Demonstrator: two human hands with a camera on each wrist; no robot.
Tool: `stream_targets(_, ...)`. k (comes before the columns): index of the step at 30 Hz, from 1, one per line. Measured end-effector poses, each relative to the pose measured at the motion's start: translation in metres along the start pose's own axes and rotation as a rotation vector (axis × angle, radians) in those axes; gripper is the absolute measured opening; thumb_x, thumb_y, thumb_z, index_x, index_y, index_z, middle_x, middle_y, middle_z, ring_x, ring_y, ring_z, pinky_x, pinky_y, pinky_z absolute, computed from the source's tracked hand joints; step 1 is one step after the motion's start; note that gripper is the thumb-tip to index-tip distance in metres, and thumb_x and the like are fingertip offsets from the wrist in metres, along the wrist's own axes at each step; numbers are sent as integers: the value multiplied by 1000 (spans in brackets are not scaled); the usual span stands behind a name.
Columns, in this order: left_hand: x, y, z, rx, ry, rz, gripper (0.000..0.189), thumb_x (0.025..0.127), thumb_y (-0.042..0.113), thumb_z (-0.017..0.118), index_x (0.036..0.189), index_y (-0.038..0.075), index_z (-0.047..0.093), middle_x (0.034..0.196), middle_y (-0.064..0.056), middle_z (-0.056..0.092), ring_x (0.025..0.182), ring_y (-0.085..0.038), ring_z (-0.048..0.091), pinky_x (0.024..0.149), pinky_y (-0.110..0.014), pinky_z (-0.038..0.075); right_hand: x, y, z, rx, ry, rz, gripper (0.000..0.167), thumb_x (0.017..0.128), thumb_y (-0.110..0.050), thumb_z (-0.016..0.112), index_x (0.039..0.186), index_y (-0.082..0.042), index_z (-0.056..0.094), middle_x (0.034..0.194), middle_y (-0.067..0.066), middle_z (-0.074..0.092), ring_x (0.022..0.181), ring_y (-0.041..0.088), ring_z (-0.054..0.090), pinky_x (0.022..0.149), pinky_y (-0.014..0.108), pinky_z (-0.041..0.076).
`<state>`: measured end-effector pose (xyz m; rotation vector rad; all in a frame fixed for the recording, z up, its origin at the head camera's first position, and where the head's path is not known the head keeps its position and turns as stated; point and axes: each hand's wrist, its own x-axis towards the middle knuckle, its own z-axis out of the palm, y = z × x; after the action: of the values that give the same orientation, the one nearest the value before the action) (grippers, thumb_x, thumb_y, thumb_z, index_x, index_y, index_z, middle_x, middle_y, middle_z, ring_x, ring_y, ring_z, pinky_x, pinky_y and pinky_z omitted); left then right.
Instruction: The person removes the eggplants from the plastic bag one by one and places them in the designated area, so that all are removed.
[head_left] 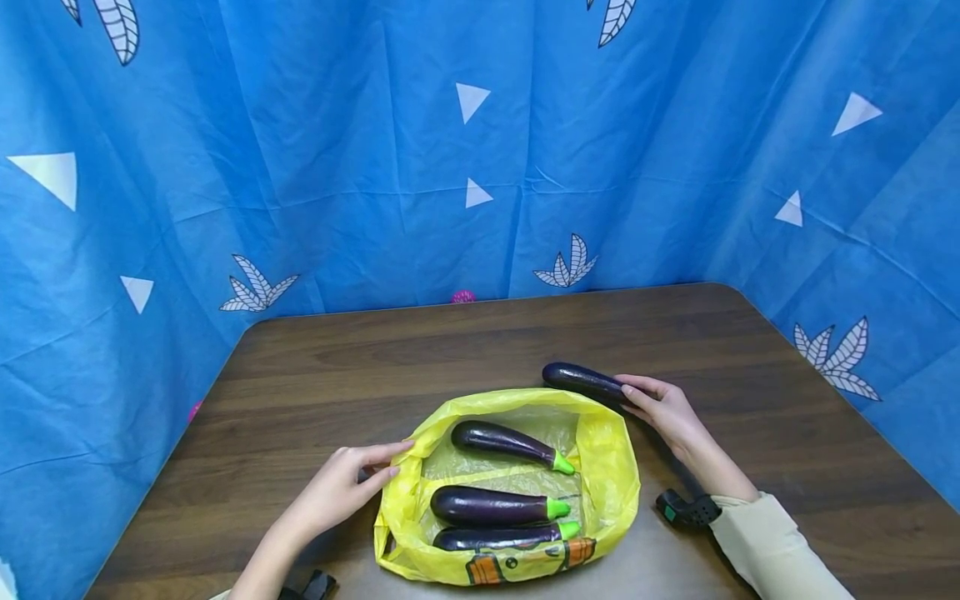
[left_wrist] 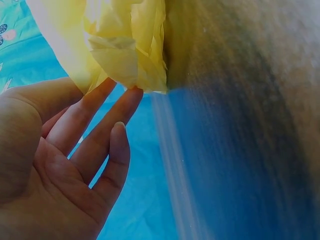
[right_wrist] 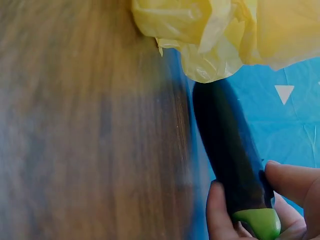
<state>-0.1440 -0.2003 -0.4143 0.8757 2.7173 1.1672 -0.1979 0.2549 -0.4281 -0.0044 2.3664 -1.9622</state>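
Observation:
A yellow plastic bag (head_left: 626, 492) lies with its mouth wide, showing an orange-and-black print on the near side. Inside it are three dark purple eggplants with green stem ends: one at the back (head_left: 498, 440), one in the middle (head_left: 487, 505) and one along the front (head_left: 491, 537). My left hand (head_left: 341, 487) pinches the bag's left rim between thumb and fingers. Beyond the bag's right back edge, my right hand (head_left: 667, 412) grips another eggplant (head_left: 581, 381) near its stem end. That green end (right_wrist: 260, 222) shows between the fingers in the right wrist view.
The brown wood-grain table (head_left: 360, 358) extends around the bag. A blue curtain (head_left: 420, 150) with white triangles and leaf prints hangs behind and along both sides. A black band (head_left: 686, 508) sits on the right wrist, below a light sleeve (head_left: 772, 542).

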Motion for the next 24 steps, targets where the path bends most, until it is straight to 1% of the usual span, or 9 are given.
stream_targets(4,0,0,0,-1,0,-4,33,93,16,60,126,11,62,120,-4,61,74,-4,57,63,-26,48,1,1,-1,-22,16,22,47,97,-21,53,132,10,46,131,26,45,100,7,56,86,25,44)
stream_targets(6,-1,1,0,-2,-2,-8,33,93,17,60,126,11,62,120,-4,61,75,-4,57,63,-26,48,1,1,-1,-50,26,36,47,97,-23,54,131,9,48,130,25,46,102,11,55,86,24,44)
stream_targets(8,-1,1,0,-2,-4,-13,33,93,17,60,126,11,62,120,-4,62,74,-4,57,62,-26,47,1,1,-2,-92,34,44,48,96,-25,55,131,8,49,130,25,47,107,18,52,89,28,43)
stream_targets(9,-1,1,0,-2,-5,-13,33,93,17,60,126,11,62,120,-4,61,73,-4,57,62,-26,47,1,1,-2,-115,36,44,48,96,-26,55,130,7,50,130,25,47,110,23,49,92,33,41)
stream_targets(12,-1,1,0,-3,-7,-12,33,93,17,60,126,11,61,120,-4,61,74,-4,57,62,-26,47,2,1,-3,-194,34,31,47,95,-26,57,129,6,53,131,26,47,119,35,41,98,47,33)
stream_targets(14,-1,1,0,-5,-6,-10,33,93,17,60,126,11,61,121,-4,61,76,-5,58,63,-26,48,2,2,-4,-229,31,15,45,95,-24,58,127,6,54,131,27,46,123,40,36,100,54,27)
stream_targets(18,0,0,0,-5,-3,-5,33,93,16,60,126,11,61,121,-4,61,79,-5,59,64,-26,48,2,3,-3,-267,36,-3,41,94,-21,60,125,6,56,129,27,49,123,42,36,99,56,27)
stream_targets(24,0,0,0,-2,-2,-4,33,93,16,60,126,10,61,121,-4,61,77,-5,58,63,-26,48,3,4,-2,-287,49,0,40,93,-20,61,123,6,57,127,27,50,122,42,37,99,57,26)
